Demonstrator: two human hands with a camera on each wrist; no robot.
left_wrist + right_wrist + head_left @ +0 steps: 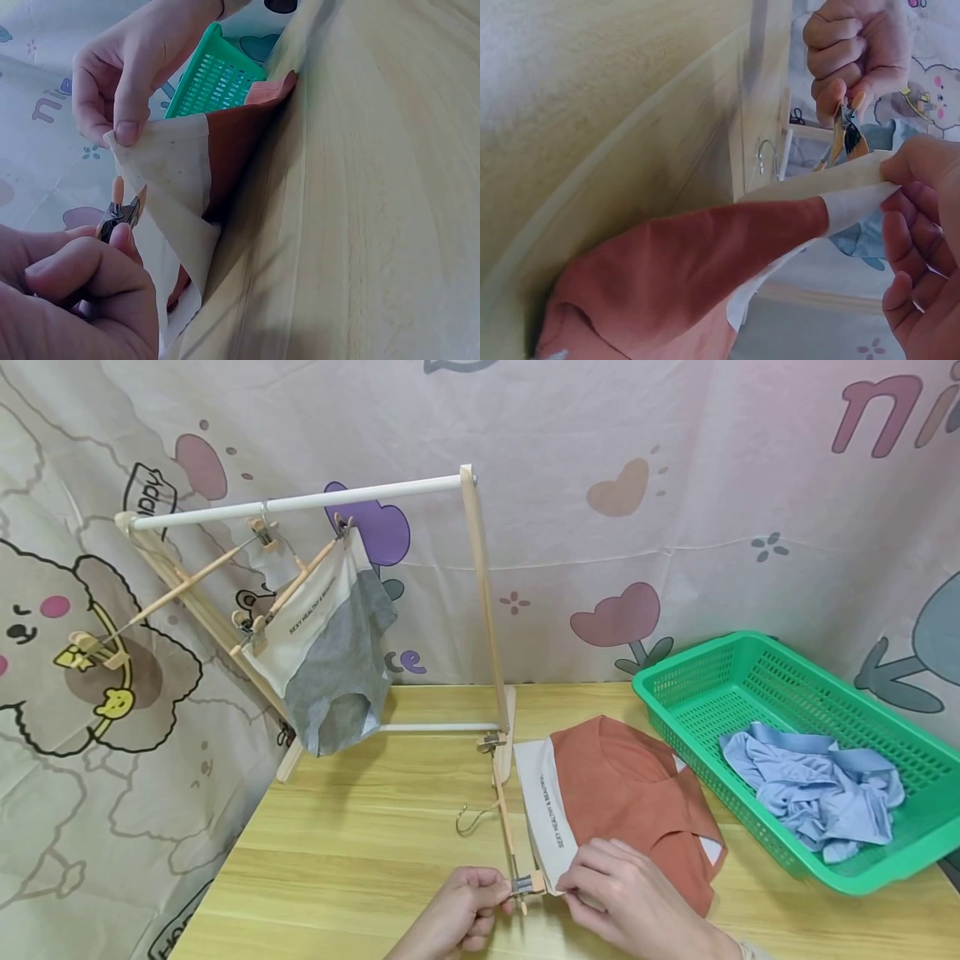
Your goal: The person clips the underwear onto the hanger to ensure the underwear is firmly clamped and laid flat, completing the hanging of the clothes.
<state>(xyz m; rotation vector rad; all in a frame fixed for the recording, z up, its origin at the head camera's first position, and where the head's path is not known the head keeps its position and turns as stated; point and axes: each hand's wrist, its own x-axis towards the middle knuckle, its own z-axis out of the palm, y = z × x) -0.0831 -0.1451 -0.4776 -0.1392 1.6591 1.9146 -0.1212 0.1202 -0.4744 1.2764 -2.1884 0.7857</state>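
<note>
My left hand pinches the handles of a wooden clip on the near end of a clip hanger, which lies on the table. In the left wrist view the clip's wooden tips are spread apart beside the cloth. With thumb and fingers, my right hand holds the near corner of the white waistband on rust-red underpants. That corner is lifted off the table in the right wrist view, close to the clip. The hanger's far clip lies by the rack's foot.
A wooden rack with a white top bar stands at the back left. Grey underpants hang there from a clip hanger. At the right, a green basket holds crumpled light-blue cloth. A printed curtain hangs behind the table.
</note>
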